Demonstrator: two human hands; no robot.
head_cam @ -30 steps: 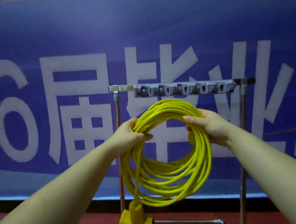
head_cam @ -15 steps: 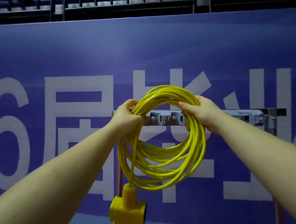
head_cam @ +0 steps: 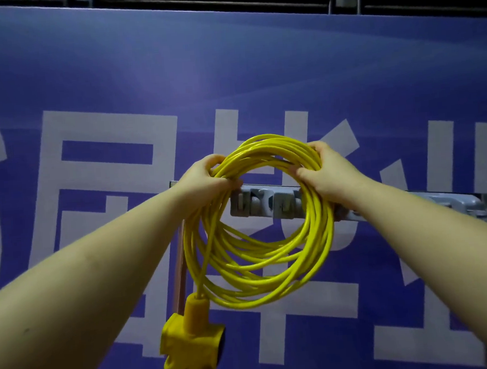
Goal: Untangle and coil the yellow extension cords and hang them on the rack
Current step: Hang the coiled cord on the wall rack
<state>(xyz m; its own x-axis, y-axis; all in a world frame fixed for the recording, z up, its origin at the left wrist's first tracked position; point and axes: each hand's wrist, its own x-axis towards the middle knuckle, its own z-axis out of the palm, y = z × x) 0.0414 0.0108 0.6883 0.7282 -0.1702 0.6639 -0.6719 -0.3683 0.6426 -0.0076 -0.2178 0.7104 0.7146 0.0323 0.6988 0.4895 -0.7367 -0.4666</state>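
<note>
Since a second ago we raised the coiled yellow cord (head_cam: 258, 229) until its top arc sits above the rack (head_cam: 269, 202). Left hand (head_cam: 204, 181) and right hand (head_cam: 326, 172) each grip the bundle, keeping loops gathered for hooking; socket block (head_cam: 192, 349) dangles below left.

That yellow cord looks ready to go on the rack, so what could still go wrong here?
The coiled yellow extension cord hangs in loose, uneven loops, so only some might catch a hook on the grey rack and the rest could spill. The heavy socket block dangles below and could pull the coil lopsided. Left hand and right hand hide some hooks, so aiming is harder.
</note>
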